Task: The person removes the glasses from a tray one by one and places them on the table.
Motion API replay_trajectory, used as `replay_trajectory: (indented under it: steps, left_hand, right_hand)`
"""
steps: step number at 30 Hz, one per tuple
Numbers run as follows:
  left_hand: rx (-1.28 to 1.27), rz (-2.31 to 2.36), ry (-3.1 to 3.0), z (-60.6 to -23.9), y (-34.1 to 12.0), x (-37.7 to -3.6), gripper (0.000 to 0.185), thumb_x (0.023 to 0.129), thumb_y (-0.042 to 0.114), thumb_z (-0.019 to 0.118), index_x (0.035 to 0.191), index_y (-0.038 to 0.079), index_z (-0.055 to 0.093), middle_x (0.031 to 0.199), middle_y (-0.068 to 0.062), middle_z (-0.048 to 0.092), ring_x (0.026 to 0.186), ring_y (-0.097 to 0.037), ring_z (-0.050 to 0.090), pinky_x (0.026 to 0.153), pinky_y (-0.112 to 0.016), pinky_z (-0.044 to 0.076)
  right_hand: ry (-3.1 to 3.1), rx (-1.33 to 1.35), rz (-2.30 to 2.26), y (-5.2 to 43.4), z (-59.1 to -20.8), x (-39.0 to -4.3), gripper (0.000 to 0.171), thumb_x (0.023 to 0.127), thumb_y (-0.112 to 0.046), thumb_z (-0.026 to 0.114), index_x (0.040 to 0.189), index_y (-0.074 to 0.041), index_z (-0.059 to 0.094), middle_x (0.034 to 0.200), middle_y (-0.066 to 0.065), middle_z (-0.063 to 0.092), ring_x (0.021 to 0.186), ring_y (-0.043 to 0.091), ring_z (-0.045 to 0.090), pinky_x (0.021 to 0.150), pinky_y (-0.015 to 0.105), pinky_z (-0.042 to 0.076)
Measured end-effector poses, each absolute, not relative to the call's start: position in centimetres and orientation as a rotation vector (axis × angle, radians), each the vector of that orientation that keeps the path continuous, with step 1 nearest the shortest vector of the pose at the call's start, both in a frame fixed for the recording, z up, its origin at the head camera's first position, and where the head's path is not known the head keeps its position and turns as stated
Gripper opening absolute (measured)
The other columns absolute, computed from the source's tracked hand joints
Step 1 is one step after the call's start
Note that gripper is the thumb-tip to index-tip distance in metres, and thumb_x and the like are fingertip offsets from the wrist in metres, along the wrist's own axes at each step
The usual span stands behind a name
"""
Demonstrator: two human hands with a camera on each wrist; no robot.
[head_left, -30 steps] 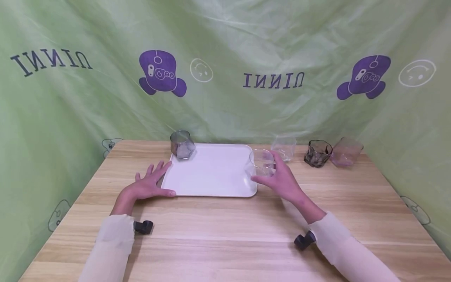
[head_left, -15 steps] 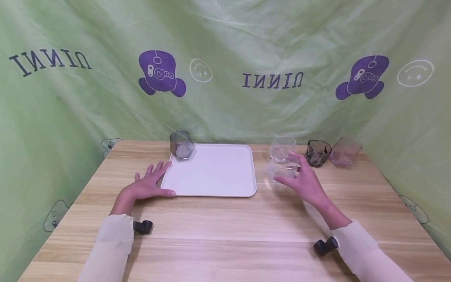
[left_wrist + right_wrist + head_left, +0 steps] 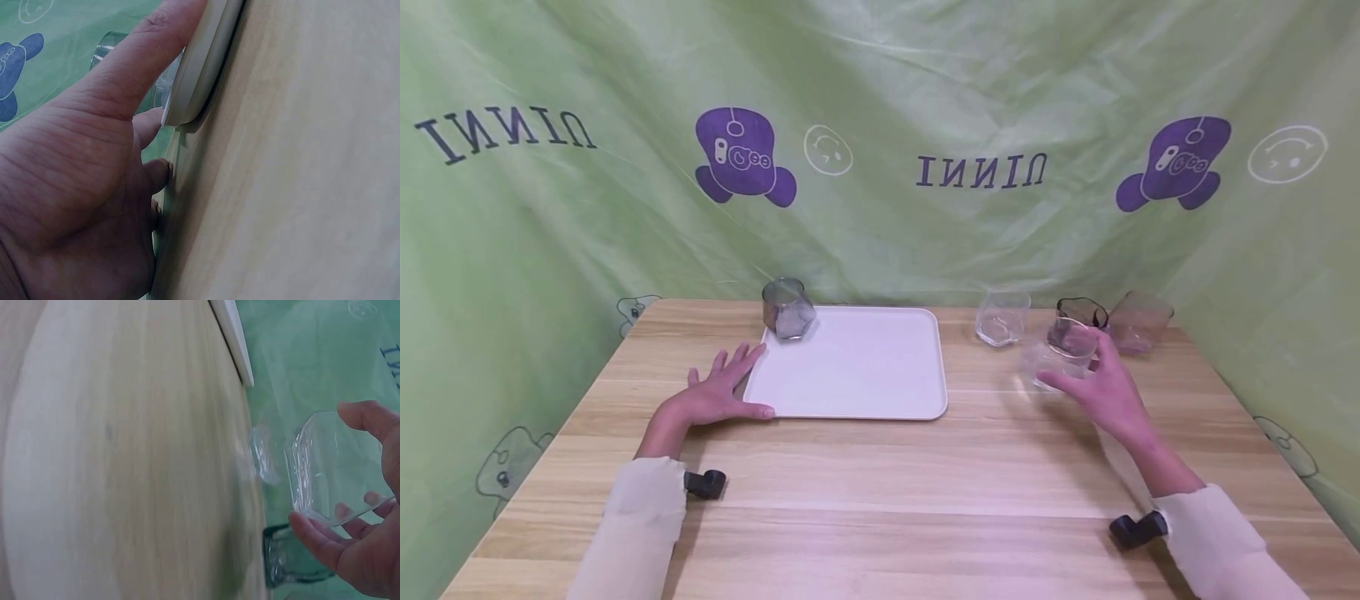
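Clear glass carried right, away from the tray and toward the 3 glasses at the table's back edge.

Within 1 second the right hand (image 3: 1101,390) has taken the clear glass (image 3: 1058,360) from the white tray (image 3: 850,367) rim across the wooden table (image 3: 880,492); it now hangs just in front of the dark glass (image 3: 1078,312), between the other clear glass (image 3: 1000,318) and the pinkish glass (image 3: 1138,321). The right hand's fingers and thumb curl round it; it is faceted, empty, see-through and blurred. The left hand (image 3: 718,393) has stayed flat with fingers spread at the tray's left corner, grasping nothing. A grey glass (image 3: 787,308) stands on the tray's far-left corner.
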State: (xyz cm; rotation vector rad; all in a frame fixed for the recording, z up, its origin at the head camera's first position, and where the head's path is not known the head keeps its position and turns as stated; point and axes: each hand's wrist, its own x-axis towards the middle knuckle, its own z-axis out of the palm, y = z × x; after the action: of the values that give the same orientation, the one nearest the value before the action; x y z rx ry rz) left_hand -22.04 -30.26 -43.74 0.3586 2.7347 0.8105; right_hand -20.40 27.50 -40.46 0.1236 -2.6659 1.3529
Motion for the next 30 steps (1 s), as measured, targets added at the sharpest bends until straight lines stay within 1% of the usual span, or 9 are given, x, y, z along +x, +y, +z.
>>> replay_trajectory:
  steps: [2, 5, 8, 13, 16, 20, 23, 28, 30]
  left_hand:
    - [0.358, 0.811, 2.735, -43.7, -30.2, -22.0, 0.120, 0.081, 0.060, 0.081, 0.167, 0.015, 0.010, 0.169, -0.025, -0.005, 0.150, -0.053, -0.014, 0.102, -0.081, -0.018]
    - [0.360, 0.817, 2.732, -43.7, -30.1, -22.0, 0.120, 0.081, 0.059, 0.081, 0.167, 0.015, 0.010, 0.169, -0.025, -0.005, 0.150, -0.053, -0.015, 0.102, -0.081, -0.018]
    - [0.361, 0.819, 2.731, -43.6, -30.1, -22.0, 0.120, 0.081, 0.059, 0.081, 0.167, 0.015, 0.010, 0.169, -0.025, -0.005, 0.150, -0.053, -0.015, 0.102, -0.081, -0.018]
    - [0.358, 0.820, 2.734, -43.7, -30.2, -22.0, 0.119, 0.081, 0.059, 0.081, 0.167, 0.015, 0.011, 0.169, -0.025, -0.005, 0.150, -0.053, -0.014, 0.103, -0.081, -0.017]
    - [0.358, 0.823, 2.733, -43.7, -30.2, -21.9, 0.120, 0.081, 0.059, 0.081, 0.167, 0.014, 0.010, 0.169, -0.025, -0.005, 0.150, -0.053, -0.014, 0.102, -0.081, -0.018]
    - [0.358, 0.820, 2.734, -43.7, -30.2, -21.9, 0.120, 0.081, 0.059, 0.081, 0.167, 0.014, 0.010, 0.169, -0.025, -0.005, 0.150, -0.053, -0.014, 0.102, -0.081, -0.018]
    - [0.356, 0.819, 2.736, -43.7, -30.2, -21.9, 0.120, 0.080, 0.060, 0.081, 0.167, 0.014, 0.011, 0.169, -0.025, -0.005, 0.150, -0.053, -0.014, 0.102, -0.081, -0.017]
    - [0.355, 0.816, 2.739, -43.8, -30.3, -21.9, 0.121, 0.080, 0.060, 0.081, 0.167, 0.015, 0.010, 0.169, -0.025, -0.005, 0.150, -0.053, -0.014, 0.103, -0.081, -0.017]
    - [0.355, 0.816, 2.739, -43.8, -30.3, -21.9, 0.121, 0.080, 0.060, 0.082, 0.167, 0.015, 0.010, 0.169, -0.025, -0.005, 0.150, -0.054, -0.014, 0.102, -0.081, -0.017]
  right_hand:
    - [-2.667, 0.098, 1.369, 28.4, -40.6, -20.3, 0.098, 0.087, -0.038, 0.085, 0.158, -0.006, 0.027, 0.151, 0.028, 0.042, 0.126, 0.049, 0.048, 0.083, 0.038, 0.052]
    - [-2.674, 0.055, 1.373, 29.6, -40.8, -20.3, 0.100, 0.087, -0.039, 0.084, 0.159, -0.006, 0.024, 0.153, 0.028, 0.040, 0.127, 0.050, 0.048, 0.086, 0.040, 0.054]
    - [-2.693, 0.017, 1.345, 30.8, -41.0, -20.3, 0.101, 0.088, -0.041, 0.083, 0.160, -0.005, 0.022, 0.155, 0.030, 0.037, 0.127, 0.052, 0.047, 0.089, 0.051, 0.053]
    - [-2.697, -0.035, 1.294, 32.5, -41.1, -20.4, 0.099, 0.089, -0.043, 0.082, 0.159, -0.004, 0.024, 0.153, 0.028, 0.039, 0.125, 0.049, 0.047, 0.085, 0.046, 0.052]
    - [-2.701, -0.078, 1.291, 33.4, -41.2, -20.4, 0.102, 0.089, -0.045, 0.080, 0.160, -0.003, 0.021, 0.153, 0.029, 0.038, 0.125, 0.049, 0.046, 0.087, 0.051, 0.050]
    - [-2.708, -0.108, 1.301, 34.4, -41.2, -20.4, 0.104, 0.091, -0.046, 0.078, 0.162, -0.003, 0.016, 0.155, 0.030, 0.034, 0.127, 0.050, 0.045, 0.094, 0.065, 0.045]
    - [-2.706, -0.111, 1.311, 35.0, -41.2, -20.5, 0.103, 0.092, -0.046, 0.077, 0.162, -0.004, 0.015, 0.157, 0.030, 0.032, 0.129, 0.050, 0.044, 0.097, 0.070, 0.042]
    - [-2.686, -0.165, 1.367, 35.9, -41.3, -20.6, 0.102, 0.089, -0.047, 0.079, 0.164, -0.015, 0.017, 0.158, 0.026, 0.031, 0.132, 0.045, 0.043, 0.099, 0.064, 0.044]
    - [-2.684, -0.179, 1.371, 36.3, -41.3, -20.7, 0.102, 0.089, -0.047, 0.079, 0.164, -0.016, 0.017, 0.158, 0.025, 0.032, 0.132, 0.045, 0.043, 0.099, 0.062, 0.045]
